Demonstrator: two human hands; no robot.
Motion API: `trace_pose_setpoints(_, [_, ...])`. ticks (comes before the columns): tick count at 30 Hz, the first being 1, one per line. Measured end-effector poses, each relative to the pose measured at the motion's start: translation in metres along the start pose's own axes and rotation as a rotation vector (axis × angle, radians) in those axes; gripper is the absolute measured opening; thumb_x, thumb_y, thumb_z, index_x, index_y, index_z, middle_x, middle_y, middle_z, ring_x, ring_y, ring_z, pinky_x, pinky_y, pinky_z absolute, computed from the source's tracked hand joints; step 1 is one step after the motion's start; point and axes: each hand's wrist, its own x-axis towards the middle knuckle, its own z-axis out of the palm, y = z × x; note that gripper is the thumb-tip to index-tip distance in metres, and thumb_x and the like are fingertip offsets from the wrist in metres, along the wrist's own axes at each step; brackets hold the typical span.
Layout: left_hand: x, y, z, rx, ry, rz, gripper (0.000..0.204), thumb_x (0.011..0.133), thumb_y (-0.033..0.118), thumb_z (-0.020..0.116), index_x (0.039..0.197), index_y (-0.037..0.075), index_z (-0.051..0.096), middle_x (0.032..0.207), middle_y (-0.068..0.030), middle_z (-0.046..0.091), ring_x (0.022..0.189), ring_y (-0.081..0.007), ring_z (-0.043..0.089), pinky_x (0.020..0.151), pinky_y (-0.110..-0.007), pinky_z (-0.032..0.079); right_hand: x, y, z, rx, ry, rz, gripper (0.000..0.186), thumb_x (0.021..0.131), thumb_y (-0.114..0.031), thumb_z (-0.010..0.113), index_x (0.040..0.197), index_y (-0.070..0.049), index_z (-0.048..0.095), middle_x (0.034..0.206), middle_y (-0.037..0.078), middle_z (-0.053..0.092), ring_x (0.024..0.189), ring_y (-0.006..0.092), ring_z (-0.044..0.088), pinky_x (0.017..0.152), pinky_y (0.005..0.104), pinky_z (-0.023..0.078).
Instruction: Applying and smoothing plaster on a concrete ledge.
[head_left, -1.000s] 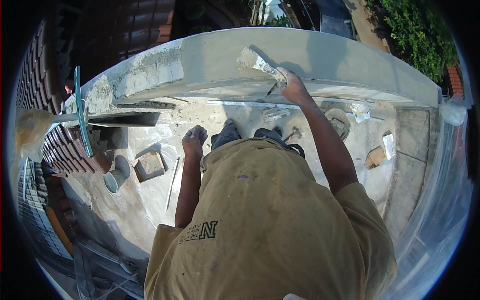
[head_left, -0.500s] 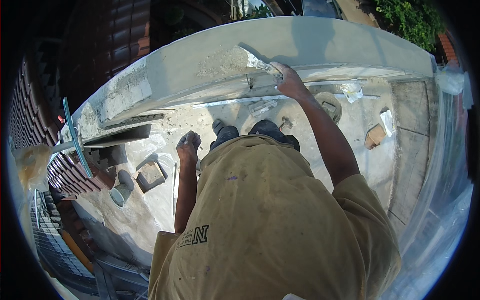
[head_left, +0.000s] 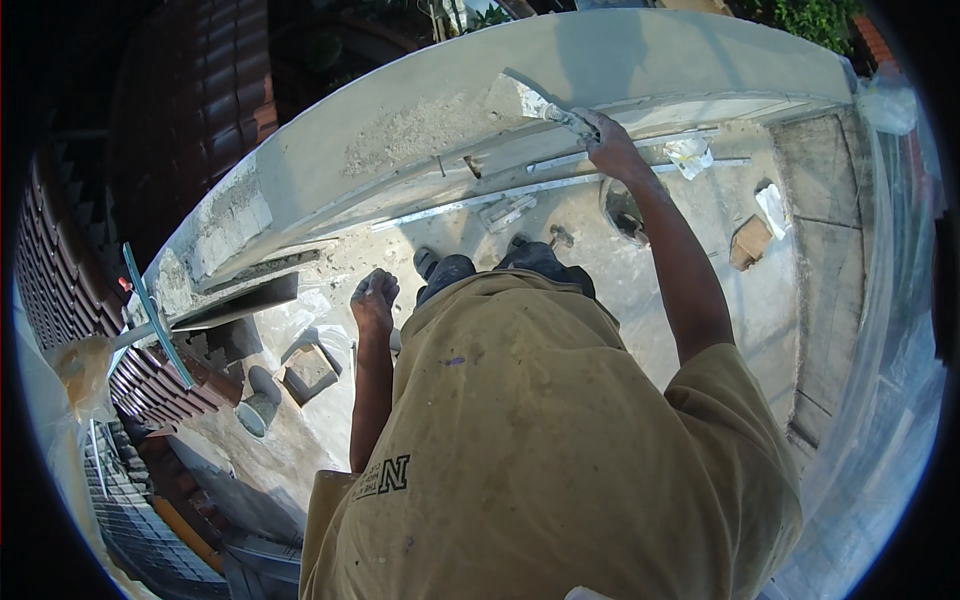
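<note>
My right hand grips a mortar-smeared trowel by its handle, arm stretched forward. The blade lies against the top of a curved, grey plastered wall. To the left of the blade runs a rough patch of mortar; the surface right of it looks smoother. My left hand hangs low beside my body, fingers curled in, with nothing seen sticking out of it. Its fingers look grey with dust.
On the floor lie long metal straightedges, a float, a round tub and a brown carton. At left are an open box and a bucket. Plastic sheeting hangs at right. Tiled roofs lie beyond the wall.
My right hand and the trowel have moved right along the wall, away from the rough mortar. The whole view has shifted a little. My left hand stays low at my side.
</note>
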Motion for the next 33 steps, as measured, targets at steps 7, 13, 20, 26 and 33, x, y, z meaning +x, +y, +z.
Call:
trace_pose_setpoints(7, [-0.006,-0.004,0.011,0.044,-0.005,-0.033,0.020,0.085,0.015,0.062,0.098,0.000,0.059,0.086,-0.0086,0.063,0.076,-0.0170,0.062,0.068,-0.028,0.053,-0.016,0.042,-0.053,0.135,0.065,0.171,0.049,0.081,-0.005,0.061,0.128,-0.003,0.048,0.111,0.014,0.060,0.100,0.0212,0.054,0.090,0.0312,0.040])
trace_pose_setpoints(13, [-0.007,-0.006,0.006,0.064,0.013,-0.029,0.022,0.085,0.016,0.062,0.100,0.000,0.059,0.087,-0.0079,0.063,0.076,-0.0166,0.062,0.069,-0.027,0.052,-0.022,0.111,-0.096,0.120,0.278,0.167,0.048,0.078,-0.003,0.061,0.125,-0.003,0.050,0.103,0.013,0.061,0.094,0.0202,0.055,0.086,0.0300,0.042])
trace_pose_setpoints(20, [-0.010,-0.005,0.013,0.102,-0.015,-0.012,0.021,0.085,0.016,0.062,0.099,0.001,0.059,0.087,-0.0071,0.062,0.077,-0.0157,0.061,0.070,-0.027,0.052,-0.026,0.174,-0.150,-0.124,0.453,0.177,0.047,0.077,-0.002,0.059,0.123,-0.003,0.051,0.103,0.016,0.063,0.094,0.0266,0.060,0.083,0.0327,0.045])
trace_pose_setpoints(26, [-0.010,-0.004,0.010,0.125,-0.021,-0.014,0.020,0.085,0.016,0.061,0.098,0.001,0.060,0.085,-0.0065,0.062,0.076,-0.0149,0.060,0.068,-0.026,0.051,-0.028,0.186,-0.167,-0.272,0.658,0.235,0.043,0.074,-0.005,0.052,0.117,-0.005,0.054,0.103,0.022,0.062,0.096,0.0365,0.059,0.083,0.0401,0.046])
trace_pose_setpoints(33, [-0.026,0.001,-0.001,0.148,0.012,-0.033,0.019,0.085,0.015,0.061,0.098,0.000,0.060,0.085,-0.0072,0.062,0.074,-0.0149,0.060,0.068,-0.026,0.051,-0.030,0.187,-0.171,-0.438,0.771,0.238,0.046,0.075,-0.006,0.054,0.121,-0.006,0.053,0.096,0.020,0.061,0.090,0.0366,0.058,0.079,0.0412,0.046])
